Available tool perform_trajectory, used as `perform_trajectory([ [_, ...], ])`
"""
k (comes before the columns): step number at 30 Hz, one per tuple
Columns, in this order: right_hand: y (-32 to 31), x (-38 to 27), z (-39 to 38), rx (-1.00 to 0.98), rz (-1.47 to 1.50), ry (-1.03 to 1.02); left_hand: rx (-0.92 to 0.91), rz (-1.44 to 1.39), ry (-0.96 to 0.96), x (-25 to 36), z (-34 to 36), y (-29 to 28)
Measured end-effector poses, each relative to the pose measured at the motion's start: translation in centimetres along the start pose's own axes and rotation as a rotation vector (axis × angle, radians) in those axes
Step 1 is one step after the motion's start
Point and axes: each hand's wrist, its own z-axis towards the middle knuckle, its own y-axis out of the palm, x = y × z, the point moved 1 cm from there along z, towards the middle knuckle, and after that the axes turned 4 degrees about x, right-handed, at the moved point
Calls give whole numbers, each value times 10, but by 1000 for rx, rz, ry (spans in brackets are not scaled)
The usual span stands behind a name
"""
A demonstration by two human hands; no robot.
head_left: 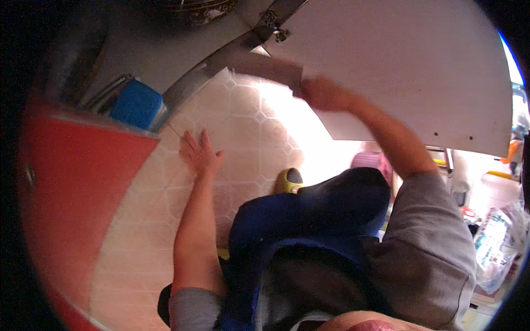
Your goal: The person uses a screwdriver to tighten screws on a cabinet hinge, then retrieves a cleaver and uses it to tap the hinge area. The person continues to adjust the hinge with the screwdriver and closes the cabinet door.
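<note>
A flat, elongated grey-brown piece [265,69], smeared by blur so that its material and kind cannot be told, has a fairly straight outline and a dull, even surface. It is in front of the cabinet's front edge [187,91], its far end close to that edge and its near end beside the lower left edge of the open white door [397,71], above the patterned tile floor [234,132]. The right hand [326,94] has its grip closed on the near end, knuckles bunched, though the blur hides the separate fingers; its arm reaches forward and inward from a grey sleeve [428,220], crossing the door's lower edge. The left hand [201,157] is empty, its grip open with fingers spread, the forearm stretched forward over the floor. It is near the corner of the red door [94,171], and a blue container [137,105] sits just behind that door's top edge.
</note>
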Motion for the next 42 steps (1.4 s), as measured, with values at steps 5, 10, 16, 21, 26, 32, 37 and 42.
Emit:
perform_trajectory([
  [5,155,2,-31,-447,1053,462,349,-410,249,22,51,-30],
  [10,212,21,-26,-558,1169,337,570,-572,423,94,128,-94],
  [16,247,44,12,-415,624,232,699,-516,519,182,232,-144],
  [21,252,46,19,-393,749,238,703,-352,521,200,267,-142],
  [26,248,49,19,-335,699,141,657,-149,580,199,274,-144],
  [32,249,51,20,-451,806,234,749,-4,682,202,264,-140],
  [37,244,43,14,-281,574,182,633,-364,529,188,248,-141],
  [42,242,34,4,11,319,255,59,-1460,8,157,218,-111],
])
